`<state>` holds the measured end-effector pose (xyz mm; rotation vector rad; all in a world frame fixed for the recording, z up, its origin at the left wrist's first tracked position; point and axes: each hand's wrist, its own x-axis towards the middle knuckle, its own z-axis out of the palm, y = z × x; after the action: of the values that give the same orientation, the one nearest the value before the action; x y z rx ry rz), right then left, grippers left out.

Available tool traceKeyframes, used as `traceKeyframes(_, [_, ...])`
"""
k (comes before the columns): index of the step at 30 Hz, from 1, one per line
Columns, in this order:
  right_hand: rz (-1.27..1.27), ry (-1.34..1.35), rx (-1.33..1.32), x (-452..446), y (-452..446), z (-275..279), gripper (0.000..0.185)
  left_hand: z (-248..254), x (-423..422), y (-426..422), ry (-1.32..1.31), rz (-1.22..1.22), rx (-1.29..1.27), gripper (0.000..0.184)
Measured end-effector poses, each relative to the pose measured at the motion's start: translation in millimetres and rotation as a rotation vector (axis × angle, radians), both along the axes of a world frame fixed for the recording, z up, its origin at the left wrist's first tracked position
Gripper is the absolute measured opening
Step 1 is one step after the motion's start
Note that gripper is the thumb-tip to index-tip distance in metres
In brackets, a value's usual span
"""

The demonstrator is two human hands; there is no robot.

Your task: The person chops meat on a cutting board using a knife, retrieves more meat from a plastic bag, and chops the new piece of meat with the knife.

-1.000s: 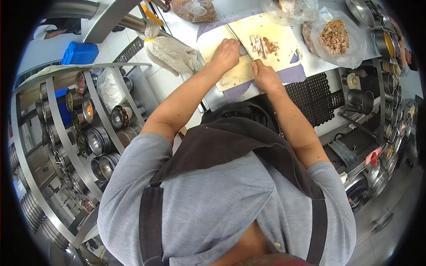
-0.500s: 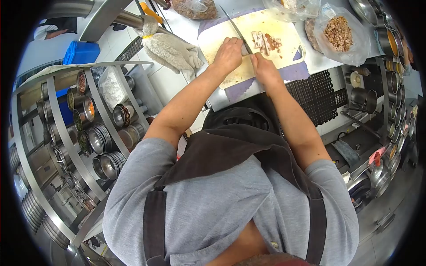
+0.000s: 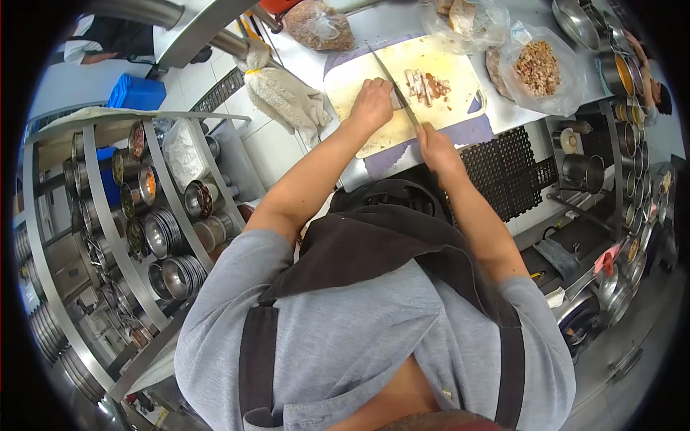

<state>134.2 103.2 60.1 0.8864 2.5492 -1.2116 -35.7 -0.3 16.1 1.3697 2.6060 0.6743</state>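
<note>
My right hand [image 3: 437,149] is closed round the handle of a long knife [image 3: 395,87], whose blade points up and left across the cream cutting board [image 3: 445,61]. On the board's left part, my left hand [image 3: 374,104] has its fingers curled down on a small pale piece of food [image 3: 396,103], beside the blade. Cut strips of meat [image 3: 425,87] and small brown bits lie right of the knife. A purple cloth [image 3: 471,134] shows under the board.
Right of the board is an open plastic bag of diced food [image 3: 537,67]. Bagged chunks [image 3: 462,18] and a bag of brown food [image 3: 318,26] lie behind. A towel [image 3: 286,97] hangs at left. Two other people are partly visible at the upper left and right edges.
My right hand has moved down and slightly right with the knife, away from my left hand. The view has shifted slightly, and more of the person at the upper left shows.
</note>
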Motion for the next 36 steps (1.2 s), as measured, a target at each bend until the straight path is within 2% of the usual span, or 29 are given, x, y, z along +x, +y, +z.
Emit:
traceKeyframes(1, [-0.008,-0.020,-0.066,-13.8,5.3,-0.3,0.038,3.5,-1.4,0.5,-0.027,-0.022,-0.006,0.023])
traceKeyframes(5, [-0.042,0.022,-0.045,-29.9,17.0,-3.5,0.043,-0.7,2.0,-0.3,-0.076,-0.039,0.063,0.024])
traceKeyframes(10, [-0.022,0.006,-0.038,5.4,19.1,4.8,0.041,5.7,9.7,11.8,-0.259,0.118,0.115,0.026])
traceKeyframes(12, [0.008,0.076,0.082,16.2,18.5,4.2,0.039,6.9,6.9,10.3,-0.284,0.123,0.124,0.025])
traceKeyframes(14, [0.001,0.100,0.077,22.1,17.3,7.9,0.038,8.0,4.3,7.1,-0.310,0.118,0.131,0.025])
traceKeyframes(16, [-0.004,0.124,0.067,26.8,14.8,9.2,0.038,8.8,3.8,0.8,-0.154,-0.003,0.125,0.023])
traceKeyframes(19, [0.042,0.117,0.082,26.0,12.4,4.0,0.038,11.3,7.9,-0.7,-0.089,-0.061,0.091,0.023])
traceKeyframes(21, [0.086,0.010,0.128,22.4,12.7,-2.4,0.037,10.2,10.3,0.6,-0.088,-0.068,0.076,0.023])
traceKeyframes(25, [0.089,-0.013,0.129,20.9,10.1,-1.4,0.035,3.0,9.8,0.5,-0.055,-0.108,0.105,0.022])
traceKeyframes(28, [0.086,-0.024,0.100,8.8,12.0,-9.0,0.035,-2.9,9.8,-2.3,-0.032,-0.159,0.184,0.020])
traceKeyframes(36, [0.036,0.041,0.107,-61.2,16.6,-17.3,0.037,3.3,-1.8,1.8,-0.066,-0.148,0.098,0.019])
